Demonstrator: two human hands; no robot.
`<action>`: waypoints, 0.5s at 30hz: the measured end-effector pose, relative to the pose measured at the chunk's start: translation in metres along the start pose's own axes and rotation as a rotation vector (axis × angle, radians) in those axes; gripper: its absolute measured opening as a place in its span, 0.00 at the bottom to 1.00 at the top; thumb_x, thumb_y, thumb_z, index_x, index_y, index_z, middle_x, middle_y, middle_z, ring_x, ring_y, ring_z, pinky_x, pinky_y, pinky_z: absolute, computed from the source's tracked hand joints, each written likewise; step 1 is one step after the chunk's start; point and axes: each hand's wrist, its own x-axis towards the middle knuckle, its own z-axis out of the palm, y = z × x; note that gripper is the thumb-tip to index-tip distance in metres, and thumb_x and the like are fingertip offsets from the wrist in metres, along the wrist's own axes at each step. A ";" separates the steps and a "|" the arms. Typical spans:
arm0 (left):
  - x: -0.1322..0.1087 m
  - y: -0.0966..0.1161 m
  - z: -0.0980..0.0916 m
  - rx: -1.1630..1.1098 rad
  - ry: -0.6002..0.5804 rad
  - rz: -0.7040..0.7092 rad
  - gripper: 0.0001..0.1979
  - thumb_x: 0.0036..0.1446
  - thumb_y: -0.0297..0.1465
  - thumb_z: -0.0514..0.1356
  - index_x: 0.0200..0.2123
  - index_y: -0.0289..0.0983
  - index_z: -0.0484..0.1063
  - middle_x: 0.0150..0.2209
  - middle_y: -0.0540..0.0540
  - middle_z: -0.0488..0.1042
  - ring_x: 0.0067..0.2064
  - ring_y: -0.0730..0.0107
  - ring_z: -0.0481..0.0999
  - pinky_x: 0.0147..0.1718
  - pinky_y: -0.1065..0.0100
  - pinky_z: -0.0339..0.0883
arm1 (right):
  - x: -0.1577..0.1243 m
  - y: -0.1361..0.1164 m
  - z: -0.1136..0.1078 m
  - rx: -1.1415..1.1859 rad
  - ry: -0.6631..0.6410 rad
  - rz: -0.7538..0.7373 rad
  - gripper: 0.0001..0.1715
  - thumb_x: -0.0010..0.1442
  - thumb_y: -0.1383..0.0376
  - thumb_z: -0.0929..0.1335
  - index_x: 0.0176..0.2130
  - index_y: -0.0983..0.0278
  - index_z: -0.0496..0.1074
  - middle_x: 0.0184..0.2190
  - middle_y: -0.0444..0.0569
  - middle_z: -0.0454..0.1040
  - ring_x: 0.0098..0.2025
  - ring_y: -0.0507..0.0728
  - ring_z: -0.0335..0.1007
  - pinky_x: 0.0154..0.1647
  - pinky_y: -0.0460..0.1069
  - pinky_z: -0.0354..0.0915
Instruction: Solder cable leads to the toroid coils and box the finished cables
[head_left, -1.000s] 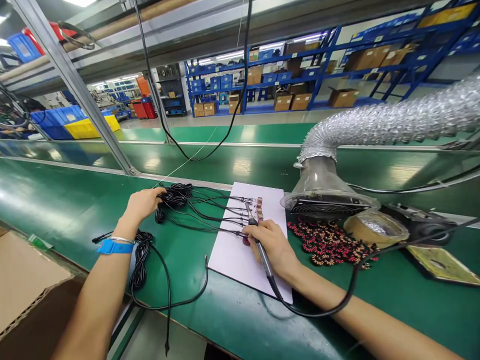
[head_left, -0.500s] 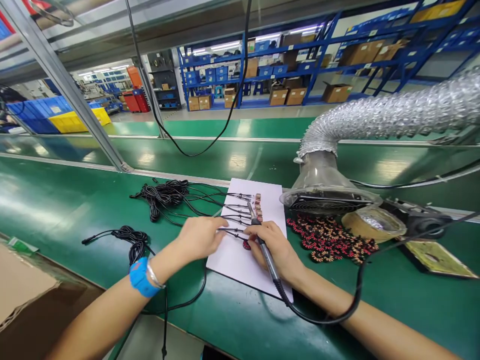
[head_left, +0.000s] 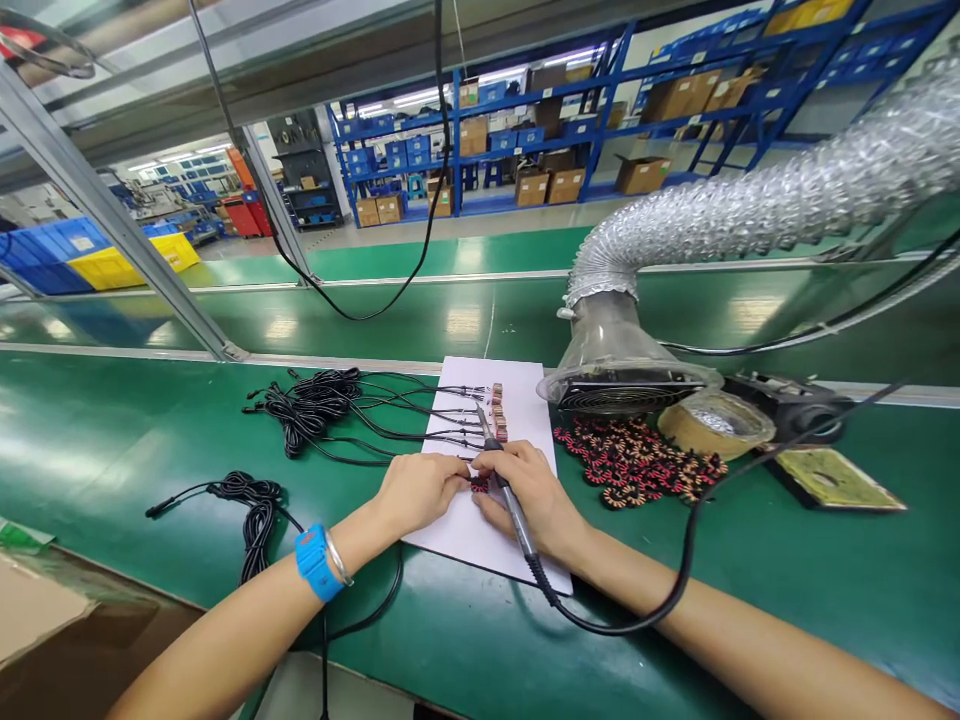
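My right hand (head_left: 536, 498) is closed round a soldering iron (head_left: 501, 473), held like a pen with its tip pointing away over a white sheet (head_left: 480, 540). My left hand (head_left: 420, 490) rests on the sheet beside it, fingers pinched together on a black wire end next to a small red coil (head_left: 480, 485). Several black cables (head_left: 390, 410) run from a bundle (head_left: 315, 400) onto the sheet, ending at a row of small copper parts (head_left: 497, 412). A blue wristband is on my left wrist (head_left: 315, 562).
A fume hood (head_left: 622, 380) on a silver flexible duct (head_left: 750, 215) stands right of the sheet. A pile of red and black coils (head_left: 637, 460), a tape roll (head_left: 716, 422) and a yellow sponge tray (head_left: 832, 480) lie further right. Another cable bundle (head_left: 251, 505) lies left; a cardboard box (head_left: 45, 620) sits lower left.
My left hand left the cable bundle at the left, came across to the sheet and closed on a wire end beside the iron. The right hand stayed in place with the iron.
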 end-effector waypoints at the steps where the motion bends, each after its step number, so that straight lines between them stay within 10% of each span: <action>1: 0.000 0.000 0.000 0.000 0.000 -0.005 0.13 0.63 0.33 0.54 0.46 0.46 0.77 0.43 0.51 0.81 0.45 0.62 0.80 0.40 0.68 0.70 | 0.000 0.000 -0.001 -0.005 -0.003 0.002 0.21 0.52 0.73 0.68 0.46 0.60 0.66 0.33 0.49 0.72 0.43 0.63 0.63 0.42 0.56 0.63; 15: 0.005 -0.008 -0.001 0.002 0.003 -0.075 0.14 0.59 0.38 0.59 0.49 0.45 0.72 0.42 0.49 0.81 0.43 0.58 0.80 0.39 0.65 0.70 | -0.002 -0.004 -0.017 -0.195 -0.058 0.011 0.22 0.51 0.70 0.68 0.47 0.64 0.69 0.33 0.50 0.71 0.43 0.64 0.59 0.42 0.57 0.53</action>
